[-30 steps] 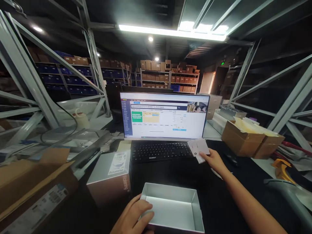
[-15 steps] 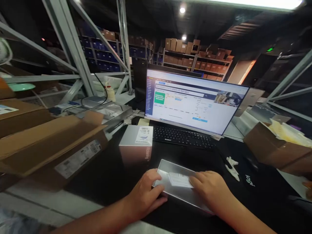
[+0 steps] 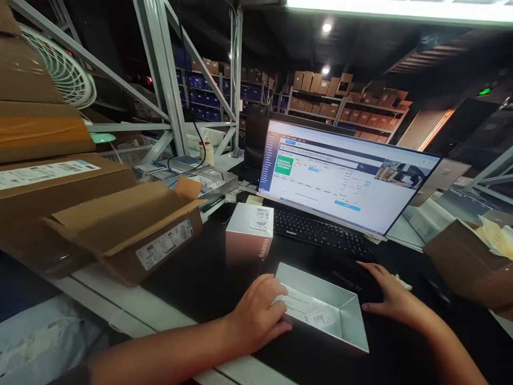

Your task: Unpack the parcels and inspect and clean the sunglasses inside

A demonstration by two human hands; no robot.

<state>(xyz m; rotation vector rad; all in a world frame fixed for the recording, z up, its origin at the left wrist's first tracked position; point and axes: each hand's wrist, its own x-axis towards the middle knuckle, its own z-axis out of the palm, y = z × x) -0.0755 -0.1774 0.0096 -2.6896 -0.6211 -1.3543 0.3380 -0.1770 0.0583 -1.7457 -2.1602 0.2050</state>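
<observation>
An open, shallow silver box (image 3: 352, 321) sits tilted on the black desk mat, with a white printed slip (image 3: 316, 315) on its floor. My left hand (image 3: 260, 310) grips the box's left end, thumb and fingers over the rim. Just beyond the right end, my right hand (image 3: 388, 294) has its thumb and fingers around a dark, flat object (image 3: 340, 275) with faint lettering. Its kind is unclear against the black mat. Behind my left hand stands a closed silver-and-pink box (image 3: 244, 246) printed "Wakening", with a label on top.
A monitor (image 3: 340, 176) and black keyboard (image 3: 316, 230) stand behind the boxes. An open cardboard carton (image 3: 164, 246) is at left, beside stacked cartons (image 3: 48, 176). Another carton (image 3: 460, 256) holds yellowish packing at right. A mouse (image 3: 438, 291) lies near my right forearm.
My right hand has left the inside of the silver box and moved right, now around the dark object. My left hand still grips the box. The view has swung left.
</observation>
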